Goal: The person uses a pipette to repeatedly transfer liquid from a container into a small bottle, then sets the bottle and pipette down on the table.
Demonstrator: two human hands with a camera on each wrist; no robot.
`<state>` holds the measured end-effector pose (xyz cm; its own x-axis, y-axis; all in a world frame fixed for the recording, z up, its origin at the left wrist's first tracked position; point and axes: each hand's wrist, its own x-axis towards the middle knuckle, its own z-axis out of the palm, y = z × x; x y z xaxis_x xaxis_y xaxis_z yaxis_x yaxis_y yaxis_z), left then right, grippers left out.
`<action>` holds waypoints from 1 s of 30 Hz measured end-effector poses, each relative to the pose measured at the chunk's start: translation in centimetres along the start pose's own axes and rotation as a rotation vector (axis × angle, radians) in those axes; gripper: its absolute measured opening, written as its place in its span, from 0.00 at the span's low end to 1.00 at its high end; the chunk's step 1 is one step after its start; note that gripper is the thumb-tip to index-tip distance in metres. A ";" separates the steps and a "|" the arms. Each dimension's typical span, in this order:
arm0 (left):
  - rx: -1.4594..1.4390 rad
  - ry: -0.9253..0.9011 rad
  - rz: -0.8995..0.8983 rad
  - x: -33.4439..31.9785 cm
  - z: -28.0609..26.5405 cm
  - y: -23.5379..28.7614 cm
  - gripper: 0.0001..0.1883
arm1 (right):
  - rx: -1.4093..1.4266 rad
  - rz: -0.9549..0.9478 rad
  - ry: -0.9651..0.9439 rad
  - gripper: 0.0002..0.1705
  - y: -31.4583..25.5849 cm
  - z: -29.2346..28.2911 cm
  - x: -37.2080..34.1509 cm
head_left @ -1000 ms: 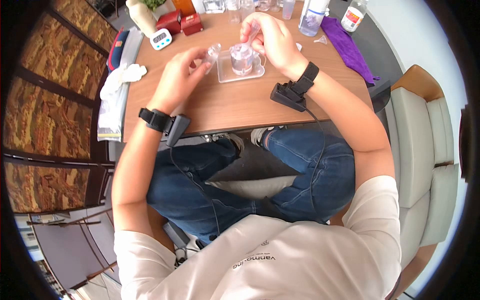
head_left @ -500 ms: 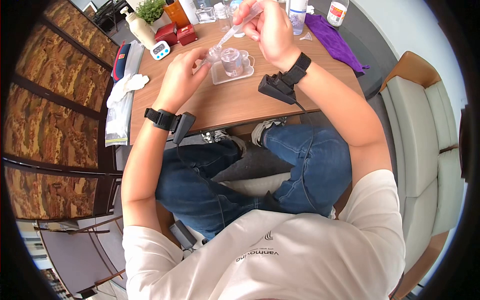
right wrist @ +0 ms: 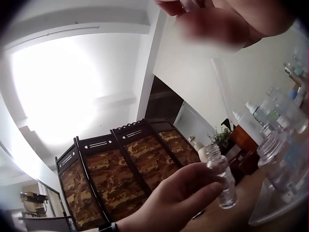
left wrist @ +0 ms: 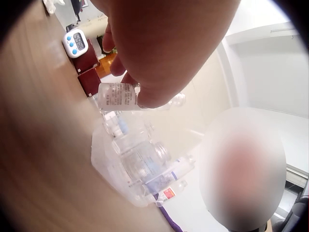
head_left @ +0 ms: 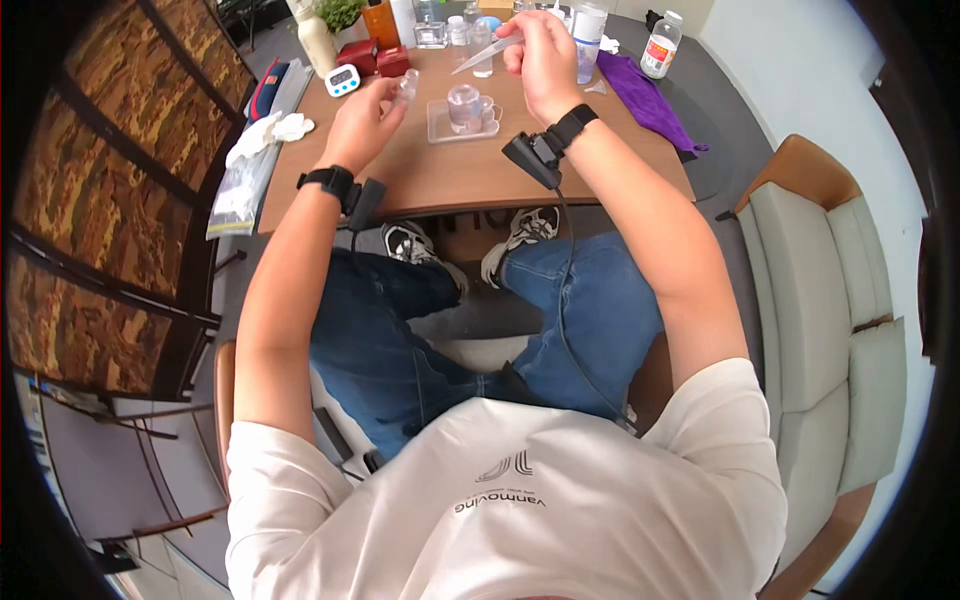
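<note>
In the head view, with 12 o'clock pointing away from the person, an open-mouthed clear jar (head_left: 465,112) stands upright on a shallow clear tray (head_left: 440,120) between the two hands, touched by neither. From the jar, the left hand (head_left: 362,122) lies at 9 o'clock and the right hand (head_left: 545,68) at 2 o'clock, well apart from each other.

The left hand pinches a small clear glass bottle (right wrist: 230,187) between thumb and fingers; it is at 10 o'clock from the jar, and the right wrist view shows its open neck uncapped. The right hand grips a translucent pipette (head_left: 488,52), slanted so that its tip points to 8 o'clock from that hand. The tip is clear of the small bottle, at 2 o'clock from it. Whether the pipette holds liquid, I cannot tell.

A white digital timer (head_left: 343,80) sits at 9 o'clock from the small bottle, and two dark red boxes (head_left: 393,61) at 11. From the jar, a small clear funnel (head_left: 597,88) and a purple cloth (head_left: 650,100) lie at 3 o'clock, and a red-labelled bottle (head_left: 661,48) stands at 2.
</note>
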<state>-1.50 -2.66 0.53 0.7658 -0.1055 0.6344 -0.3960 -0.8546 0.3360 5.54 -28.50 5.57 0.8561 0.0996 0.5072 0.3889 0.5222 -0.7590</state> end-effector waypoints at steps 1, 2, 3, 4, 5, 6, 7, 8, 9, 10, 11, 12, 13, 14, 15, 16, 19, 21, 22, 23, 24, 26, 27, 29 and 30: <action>-0.018 -0.010 -0.042 -0.1 -0.2 0.1 0.21 | -0.084 -0.021 -0.018 0.09 0.2 -0.1 -0.1; -0.034 -0.019 -0.079 -0.2 -0.3 0.1 0.21 | -0.166 -0.048 -0.034 0.10 0.6 -0.3 0.0; -0.034 -0.008 -0.083 -0.3 -0.5 0.5 0.21 | -0.229 -0.061 -0.036 0.11 0.8 0.0 -0.3; -0.073 0.002 -0.120 -0.3 -0.5 0.8 0.19 | -0.228 -0.065 -0.043 0.11 1.0 0.1 -0.3; -0.112 0.010 -0.155 -0.1 -0.5 0.9 0.18 | -0.265 -0.015 -0.061 0.12 1.4 0.2 -0.1; -0.111 0.011 -0.152 0.1 -0.5 1.2 0.18 | -0.302 0.035 -0.077 0.13 1.7 0.2 0.0; -0.149 0.033 -0.183 0.1 -0.2 1.4 0.18 | -0.310 0.095 -0.110 0.14 2.3 0.2 0.2; -0.190 0.055 -0.214 0.3 0.2 1.4 0.17 | -0.316 0.094 -0.109 0.14 3.0 0.0 0.3; -0.245 0.065 -0.222 0.6 0.5 1.5 0.17 | -0.336 0.146 -0.164 0.14 3.5 -0.1 0.3; -0.254 0.064 -0.222 1.1 0.6 1.4 0.17 | -0.357 0.203 -0.219 0.14 3.8 -0.1 0.0; -0.260 0.049 -0.210 1.6 0.7 1.2 0.18 | -0.387 0.186 -0.271 0.14 4.1 -0.3 -0.2; -0.268 0.030 -0.200 2.1 0.7 1.2 0.18 | -0.394 0.199 -0.267 0.14 3.9 -0.3 -0.5; -0.270 0.018 -0.210 2.5 0.5 1.1 0.18 | -0.374 0.241 -0.289 0.14 3.6 -0.4 -0.7; -0.281 0.008 -0.213 2.7 0.5 0.8 0.18 | -0.355 0.278 -0.307 0.14 3.5 -0.6 -0.7; -0.312 -0.009 -0.243 3.0 0.5 0.5 0.18 | -0.323 0.324 -0.305 0.15 3.4 -0.9 -0.4; -0.343 -0.024 -0.272 3.3 0.6 0.3 0.18 | -0.334 0.325 -0.295 0.15 3.1 -0.9 -0.2; -0.419 -0.035 -0.337 3.2 1.2 0.4 0.17 | -0.315 0.392 -0.309 0.18 2.6 -0.8 -0.1; -0.403 -0.045 -0.357 2.6 1.3 0.5 0.17 | -0.275 0.392 -0.275 0.17 3.0 -0.3 0.1; -0.413 -0.050 -0.355 2.3 1.3 0.6 0.18 | -0.237 0.387 -0.243 0.17 3.0 -0.1 0.1; -0.389 -0.057 -0.339 1.9 1.3 0.3 0.18 | -0.246 0.387 -0.243 0.17 2.8 0.1 0.1; -0.379 -0.041 -0.338 1.6 1.4 0.1 0.18 | -0.241 0.385 -0.237 0.16 2.9 0.3 0.1; -0.324 -0.027 -0.338 0.9 1.2 -0.1 0.18 | -0.229 0.385 -0.222 0.18 3.1 0.5 0.2; -0.339 -0.029 -0.332 0.7 1.1 -0.1 0.18 | -0.242 0.383 -0.214 0.18 3.2 0.4 0.4; -0.277 -0.046 -0.364 0.4 0.8 -0.1 0.18 | -0.234 0.396 -0.243 0.20 3.6 0.3 0.4; -0.287 -0.048 -0.361 0.3 0.8 -0.2 0.18 | -0.243 0.396 -0.237 0.20 3.8 0.5 0.5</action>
<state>-0.80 -2.90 0.10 0.9005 0.1434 0.4105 -0.2188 -0.6664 0.7127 7.29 -26.07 3.14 0.8638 0.4536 0.2194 0.1432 0.1964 -0.9700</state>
